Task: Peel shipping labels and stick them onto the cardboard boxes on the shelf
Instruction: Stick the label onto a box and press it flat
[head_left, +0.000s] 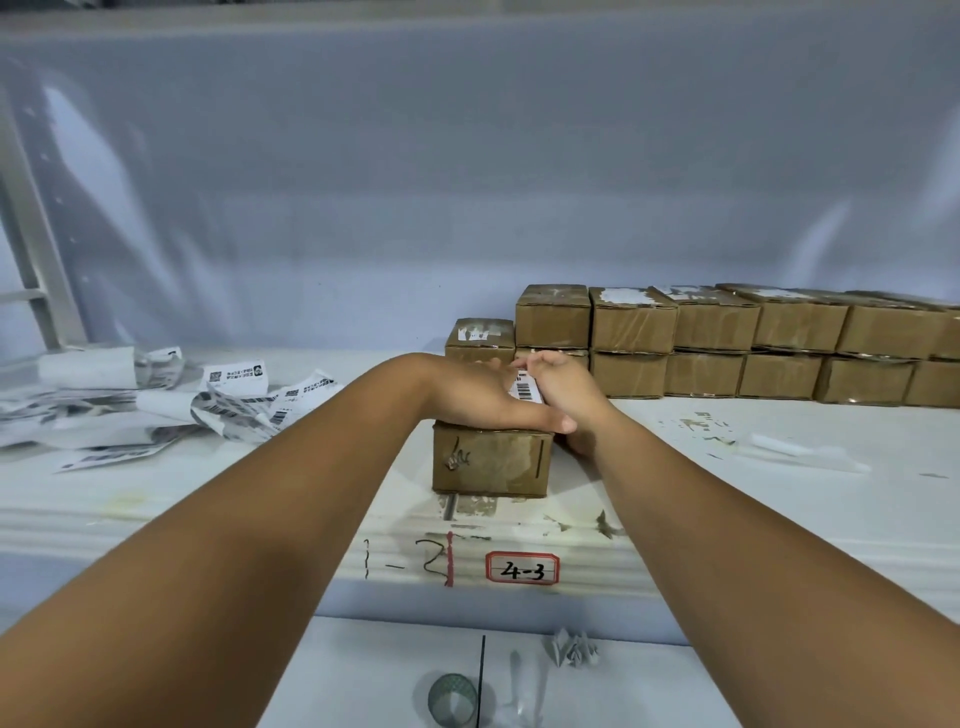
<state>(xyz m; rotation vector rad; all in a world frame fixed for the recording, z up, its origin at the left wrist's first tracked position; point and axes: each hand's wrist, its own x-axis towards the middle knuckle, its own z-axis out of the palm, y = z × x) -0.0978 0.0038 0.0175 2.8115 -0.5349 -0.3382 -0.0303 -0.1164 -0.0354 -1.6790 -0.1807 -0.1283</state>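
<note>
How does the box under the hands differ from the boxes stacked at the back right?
The front box stands alone near the shelf edge; the stacked boxes sit two high along the back. The left hand lies flat on the front box and the right hand holds a barcode label on it; no hand touches the stacked boxes, whose tops show white patches. Both are brown cardboard.

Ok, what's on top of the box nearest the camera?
The left hand lies flat across the top of the cardboard box; the right hand, fingers curled, holds a barcode label against it. The hands cover most of label and top.
</note>
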